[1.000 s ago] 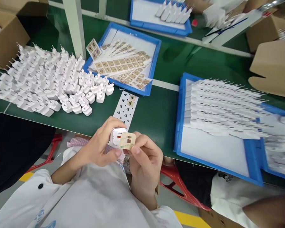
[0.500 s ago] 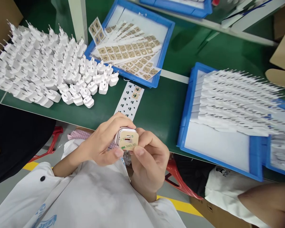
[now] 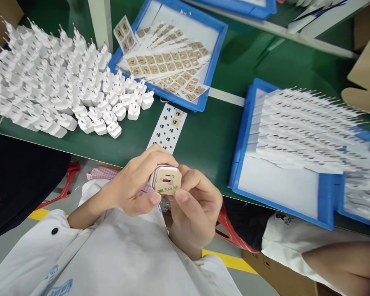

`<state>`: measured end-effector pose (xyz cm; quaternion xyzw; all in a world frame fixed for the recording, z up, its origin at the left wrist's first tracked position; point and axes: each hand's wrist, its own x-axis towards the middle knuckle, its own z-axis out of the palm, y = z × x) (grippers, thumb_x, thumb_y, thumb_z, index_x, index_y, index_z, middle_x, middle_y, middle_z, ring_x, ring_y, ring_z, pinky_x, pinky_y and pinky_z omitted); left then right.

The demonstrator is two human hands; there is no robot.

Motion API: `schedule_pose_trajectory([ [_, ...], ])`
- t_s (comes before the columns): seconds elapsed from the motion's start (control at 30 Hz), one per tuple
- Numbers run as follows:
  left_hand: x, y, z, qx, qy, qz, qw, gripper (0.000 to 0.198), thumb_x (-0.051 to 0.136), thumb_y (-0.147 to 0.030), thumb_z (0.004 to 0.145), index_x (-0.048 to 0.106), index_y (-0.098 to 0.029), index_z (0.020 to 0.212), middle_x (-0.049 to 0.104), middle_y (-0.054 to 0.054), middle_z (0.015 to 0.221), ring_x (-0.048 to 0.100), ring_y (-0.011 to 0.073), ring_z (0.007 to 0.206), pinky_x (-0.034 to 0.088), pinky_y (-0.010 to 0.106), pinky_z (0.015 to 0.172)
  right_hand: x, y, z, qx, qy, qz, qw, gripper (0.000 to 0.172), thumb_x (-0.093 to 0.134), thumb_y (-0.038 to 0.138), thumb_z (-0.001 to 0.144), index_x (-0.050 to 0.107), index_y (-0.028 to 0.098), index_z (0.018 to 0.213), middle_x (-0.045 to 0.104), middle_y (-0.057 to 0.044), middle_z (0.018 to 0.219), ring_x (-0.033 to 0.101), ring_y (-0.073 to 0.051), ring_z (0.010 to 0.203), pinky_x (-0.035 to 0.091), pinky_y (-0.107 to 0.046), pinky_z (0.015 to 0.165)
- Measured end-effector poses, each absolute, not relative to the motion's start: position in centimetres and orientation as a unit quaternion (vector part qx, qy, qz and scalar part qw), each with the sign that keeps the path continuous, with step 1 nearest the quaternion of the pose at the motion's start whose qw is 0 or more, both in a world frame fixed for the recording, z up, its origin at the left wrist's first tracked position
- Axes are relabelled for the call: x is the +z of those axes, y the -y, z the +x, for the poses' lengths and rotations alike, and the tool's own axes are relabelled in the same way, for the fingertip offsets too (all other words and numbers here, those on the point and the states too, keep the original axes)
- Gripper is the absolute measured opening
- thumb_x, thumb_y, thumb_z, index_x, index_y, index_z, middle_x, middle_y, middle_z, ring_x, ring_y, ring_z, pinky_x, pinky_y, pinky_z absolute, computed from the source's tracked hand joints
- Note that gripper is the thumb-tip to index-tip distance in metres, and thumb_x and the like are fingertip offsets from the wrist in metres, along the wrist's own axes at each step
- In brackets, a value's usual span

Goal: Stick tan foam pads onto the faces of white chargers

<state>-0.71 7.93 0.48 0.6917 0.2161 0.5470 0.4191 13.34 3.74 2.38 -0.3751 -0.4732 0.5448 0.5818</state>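
Note:
My left hand (image 3: 137,179) is closed around a white plug adapter (image 3: 154,176), close in front of my body. A tan square adhesive sticker (image 3: 172,186), printed "3M 300LSE" and with small cut-outs, covers the adapter's face turned towards me. Thumb and forefinger of my right hand (image 3: 195,205) pinch the sticker at its lower right edge. Just beyond my hands lies a white backing sheet (image 3: 164,130) with small dark cut-outs and a few tan stickers left at its far end.
Many white plug adapters (image 3: 49,82) stand prongs up on the green table at left. A blue tray (image 3: 216,49) holds fanned sticker sheets (image 3: 166,61). On the right, another blue tray (image 3: 239,164) holds rows of adapters (image 3: 299,131). A co-worker's arm (image 3: 342,263) shows at lower right.
The view has shifted slightly. My right hand has moved a little to the right, still at the sticker's edge, and the sticker's face has turned slightly. The left hand keeps its hold.

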Motion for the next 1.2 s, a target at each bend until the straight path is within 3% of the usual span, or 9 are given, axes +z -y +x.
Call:
schedule_pose_trajectory([
  [0.77,0.14,-8.37,-0.89,0.531,-0.247,0.717,0.378,0.047,0.047,-0.063,0.096,0.049,-0.022,0.119,0.055,0.005,0.097,0.055,0.0199,0.084,0.050,0.035,0.068,1.63,-3.86,12.87,0.495,0.500,-0.363,0.611,0.023,0.062,0.031,0.094,0.055,0.023,0.074,0.048,0.002,0.065,0.043,-0.013,0.058,0.034,-0.029,0.055],
  [1.0,0.15,-8.39,-0.63,0.562,-0.221,0.698,0.385,0.046,0.057,-0.057,0.092,0.056,-0.020,0.119,0.058,0.007,0.096,0.055,0.0207,0.081,0.052,0.038,0.066,1.78,-3.70,13.07,0.496,0.497,-0.390,0.596,0.024,0.063,0.033,0.094,0.054,0.023,0.074,0.048,0.002,0.064,0.041,-0.013,0.055,0.033,-0.029,0.052],
  [1.2,0.24,-8.56,-0.71,0.545,-0.222,0.720,0.368,0.044,0.049,-0.058,0.094,0.053,-0.023,0.120,0.058,0.007,0.096,0.056,0.0209,0.082,0.052,0.037,0.063,1.96,-3.72,13.18,0.504,0.494,-0.388,0.593,0.023,0.063,0.032,0.095,0.056,0.023,0.075,0.047,0.002,0.064,0.042,-0.013,0.055,0.032,-0.029,0.052],
])
